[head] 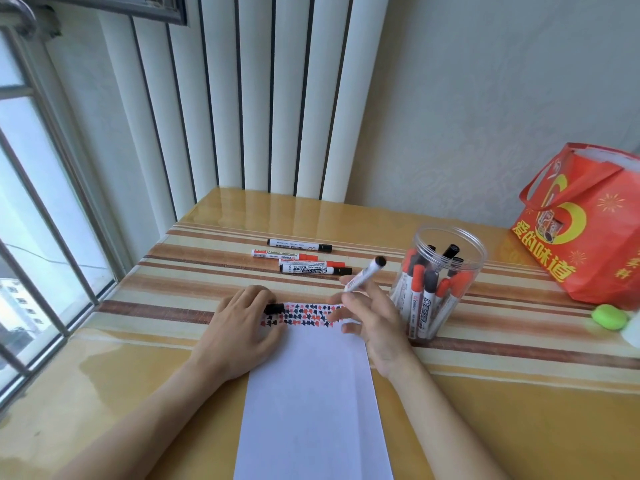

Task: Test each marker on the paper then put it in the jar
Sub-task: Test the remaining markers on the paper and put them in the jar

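Two hands worked over a white paper [311, 393] on the table [502, 410]. Left hand [239, 334] pressed the sheet's far-left corner, fingers curled round a black cap [274, 308]. Right hand [377, 327] gripped an uncapped marker [363, 274], tilted toward the clear jar [440, 282] of markers just beside it. Beyond the red and black test marks [304, 315] lay four capped markers [304, 258]. Far right stood a red bag [588, 233].

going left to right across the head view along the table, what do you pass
left hand holding a black cap → white paper sheet → right hand holding a black-ended whiteboard marker → clear plastic jar of markers → green oval object
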{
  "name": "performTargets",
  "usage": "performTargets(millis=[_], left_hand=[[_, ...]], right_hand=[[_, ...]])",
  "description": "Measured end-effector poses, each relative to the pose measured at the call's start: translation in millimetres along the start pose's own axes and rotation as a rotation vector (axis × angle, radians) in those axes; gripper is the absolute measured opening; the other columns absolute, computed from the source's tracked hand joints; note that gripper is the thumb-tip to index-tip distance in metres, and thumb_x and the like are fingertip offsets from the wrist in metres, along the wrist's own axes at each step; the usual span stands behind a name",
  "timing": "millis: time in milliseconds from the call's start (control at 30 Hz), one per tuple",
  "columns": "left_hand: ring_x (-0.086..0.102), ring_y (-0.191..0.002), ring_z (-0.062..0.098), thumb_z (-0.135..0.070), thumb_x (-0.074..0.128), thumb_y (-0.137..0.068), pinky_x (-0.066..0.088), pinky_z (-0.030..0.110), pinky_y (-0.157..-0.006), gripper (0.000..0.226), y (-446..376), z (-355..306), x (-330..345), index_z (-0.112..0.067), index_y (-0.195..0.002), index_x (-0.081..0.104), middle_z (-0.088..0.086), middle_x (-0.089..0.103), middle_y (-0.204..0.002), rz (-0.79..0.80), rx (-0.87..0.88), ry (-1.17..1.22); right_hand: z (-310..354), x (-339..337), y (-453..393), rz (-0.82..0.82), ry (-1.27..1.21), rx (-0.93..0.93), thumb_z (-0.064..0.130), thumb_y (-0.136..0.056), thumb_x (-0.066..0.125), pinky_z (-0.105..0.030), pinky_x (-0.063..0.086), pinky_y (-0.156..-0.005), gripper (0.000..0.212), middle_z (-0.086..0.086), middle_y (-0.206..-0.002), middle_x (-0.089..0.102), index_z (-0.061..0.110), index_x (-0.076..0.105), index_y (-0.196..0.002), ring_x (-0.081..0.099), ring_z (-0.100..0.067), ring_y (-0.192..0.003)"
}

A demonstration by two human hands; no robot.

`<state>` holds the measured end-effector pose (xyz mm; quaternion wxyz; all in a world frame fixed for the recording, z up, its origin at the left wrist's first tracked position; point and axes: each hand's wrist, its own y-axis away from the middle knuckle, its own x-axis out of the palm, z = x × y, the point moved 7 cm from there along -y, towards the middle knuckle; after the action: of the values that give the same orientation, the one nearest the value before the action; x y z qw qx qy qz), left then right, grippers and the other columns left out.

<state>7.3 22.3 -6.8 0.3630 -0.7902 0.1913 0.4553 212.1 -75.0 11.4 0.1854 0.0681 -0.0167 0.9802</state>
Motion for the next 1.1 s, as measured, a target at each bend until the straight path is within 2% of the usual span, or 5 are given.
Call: performTargets(millis=[100, 167, 467, 800, 1100], left_hand=[[0.040, -0.141, 0.009, -0.061, 0.045, -0.094, 0.025, 0.031, -0.114, 0.061, 0.3, 0.1, 3.6, -0.026, -0.144, 0.043, -0.012, 0.048, -0.147, 0.043, 0.012, 0.033], [0.026, -0.151, 0.005, -0.068, 0.041, -0.095, 0.019, 0.034, -0.122, 0.072, 0.2, -3.4, 6.2, -0.028, -0.154, 0.034, -0.013, 0.040, -0.158, 0.087, 0.061, 0.053], [0.034, -0.143, 0.001, -0.078, 0.046, -0.091, 0.017, 0.041, -0.125, 0.080, 0.9, -12.6, 4.3, -0.045, -0.158, 0.017, -0.019, 0.040, -0.154, 0.185, 0.143, 0.101], [0.039, -0.140, 0.004, -0.076, 0.051, -0.090, 0.018, 0.043, -0.124, 0.085, -1.4, -11.8, 4.3, -0.043, -0.159, 0.014, -0.020, 0.046, -0.148, 0.186, 0.148, 0.141], [0.038, -0.140, 0.004, -0.075, 0.048, -0.092, 0.015, 0.041, -0.124, 0.083, -1.7, -12.9, 4.4, -0.043, -0.160, 0.011, -0.019, 0.046, -0.148, 0.180, 0.159, 0.128]], right_hand=[[-3.0, 4.8, 0.7, 0.002, 0.081, -0.008, 0.043, -0.095, 0.063, -0.024, 0.034, -0.051, 0.033, -0.010, -0.073, 0.060, 0.010, 0.062, -0.099, 0.052, -0.020, -0.060], [-2.4, 4.9, 1.4, -0.038, 0.097, -0.027, 0.047, -0.097, 0.055, -0.021, 0.029, -0.049, 0.038, -0.008, -0.067, 0.050, 0.010, 0.062, -0.094, 0.044, -0.015, -0.055], [-5.9, -9.4, -3.3, -0.072, 0.257, -0.032, 0.008, -0.097, 0.064, -0.026, 0.041, -0.044, 0.005, -0.009, -0.071, 0.063, 0.012, 0.061, -0.097, 0.056, -0.026, -0.058], [-11.6, -18.3, -3.5, -0.203, 0.443, -0.001, 0.014, -0.093, 0.072, -0.022, 0.031, -0.039, 0.023, -0.009, -0.055, 0.055, 0.007, 0.054, -0.081, 0.048, -0.021, -0.037], [-9.1, -13.2, -0.4, -0.258, 0.482, 0.040, 0.007, -0.091, 0.067, -0.024, 0.036, -0.036, 0.023, -0.013, -0.055, 0.058, -0.007, 0.051, -0.084, 0.051, -0.019, -0.032]])
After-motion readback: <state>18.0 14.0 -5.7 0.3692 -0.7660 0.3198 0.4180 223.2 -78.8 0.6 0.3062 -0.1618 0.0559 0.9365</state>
